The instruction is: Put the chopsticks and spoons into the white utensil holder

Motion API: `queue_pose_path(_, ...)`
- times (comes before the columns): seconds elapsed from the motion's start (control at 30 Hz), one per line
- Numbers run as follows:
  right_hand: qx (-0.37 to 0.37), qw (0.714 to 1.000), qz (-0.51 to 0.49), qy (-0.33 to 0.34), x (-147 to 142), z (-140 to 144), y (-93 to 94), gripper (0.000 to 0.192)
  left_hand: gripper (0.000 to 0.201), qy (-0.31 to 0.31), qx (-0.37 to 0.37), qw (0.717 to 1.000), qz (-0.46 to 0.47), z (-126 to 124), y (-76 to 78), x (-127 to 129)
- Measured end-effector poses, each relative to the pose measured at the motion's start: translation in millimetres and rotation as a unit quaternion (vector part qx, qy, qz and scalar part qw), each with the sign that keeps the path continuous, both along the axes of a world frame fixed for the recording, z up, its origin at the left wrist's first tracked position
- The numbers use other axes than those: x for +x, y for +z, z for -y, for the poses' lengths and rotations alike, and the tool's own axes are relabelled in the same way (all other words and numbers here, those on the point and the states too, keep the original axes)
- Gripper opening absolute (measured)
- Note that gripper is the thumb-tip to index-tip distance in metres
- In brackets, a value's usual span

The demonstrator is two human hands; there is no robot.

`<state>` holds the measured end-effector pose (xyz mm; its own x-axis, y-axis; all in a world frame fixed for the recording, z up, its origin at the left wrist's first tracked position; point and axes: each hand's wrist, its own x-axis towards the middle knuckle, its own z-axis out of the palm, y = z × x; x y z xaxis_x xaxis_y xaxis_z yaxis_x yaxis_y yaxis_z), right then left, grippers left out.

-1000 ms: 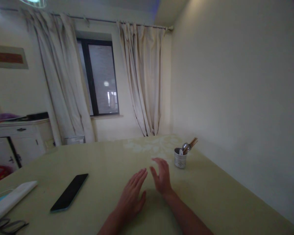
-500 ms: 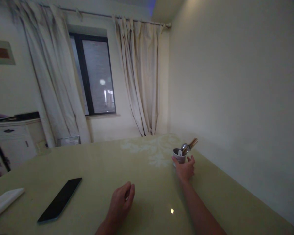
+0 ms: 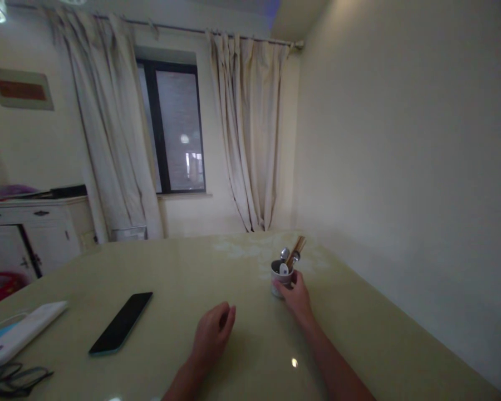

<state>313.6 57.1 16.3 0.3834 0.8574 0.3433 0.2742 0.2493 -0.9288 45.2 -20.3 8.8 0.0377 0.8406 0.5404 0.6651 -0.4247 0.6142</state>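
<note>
A small grey cup (image 3: 277, 289) stands upright on the glossy table, right of the middle. My right hand (image 3: 297, 298) is closed round its near right side, thumb in front and fingers behind. Metal spoons (image 3: 284, 254), a bundle of wooden chopsticks (image 3: 296, 252) and a white oval piece (image 3: 284, 269) stick up out of the cup, leaning right. My left hand (image 3: 212, 332) rests on the table nearer to me, curled into a loose fist. Nothing shows between its fingers, and it is apart from the cup.
On the left of the table (image 3: 183, 267) lie a black-screened phone (image 3: 122, 324), a long white device (image 3: 27, 336) and dark-framed glasses (image 3: 14, 380). A wall (image 3: 401, 195) runs along the table's right edge. Behind are curtains (image 3: 250, 133) and a white cabinet (image 3: 50, 223).
My right hand has moved the cup left and a little nearer across the table. The view has turned left, bringing the glasses in. My left hand stays curled.
</note>
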Motion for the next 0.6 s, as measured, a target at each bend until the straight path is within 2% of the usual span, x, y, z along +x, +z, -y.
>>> queue_pose_path(0.07,-0.005,0.993,-0.029,0.118,-16.5,8.4,1.9,0.065,0.047,0.009,-0.003,0.999,0.037,2.9,5.2,-0.1)
queue_pose_path(0.13,-0.018,0.972,-0.033,0.233,-31.2,17.0,3.8,0.064,0.049,0.008,-0.012,0.996,0.092,5.9,12.8,-0.1)
queue_pose_path(0.3,-0.042,0.890,-0.030,0.453,-56.6,38.1,8.4,0.073,0.054,-0.015,-0.034,0.960,0.278,6.2,29.0,-3.6)
queue_pose_path(0.4,-0.067,0.839,-0.037,0.539,-64.7,49.2,13.4,0.080,0.063,-0.044,-0.048,0.917,0.393,-0.8,33.3,-11.4)
queue_pose_path(0.5,-0.089,0.803,-0.052,0.587,-68.1,56.4,19.2,0.082,0.069,-0.085,-0.066,0.879,0.465,-10.5,43.8,-19.8)
queue_pose_path(0.6,-0.101,0.778,-0.074,0.616,-68.3,58.1,21.8,0.082,0.070,-0.141,-0.106,0.871,0.458,-18.4,68.2,-21.8)
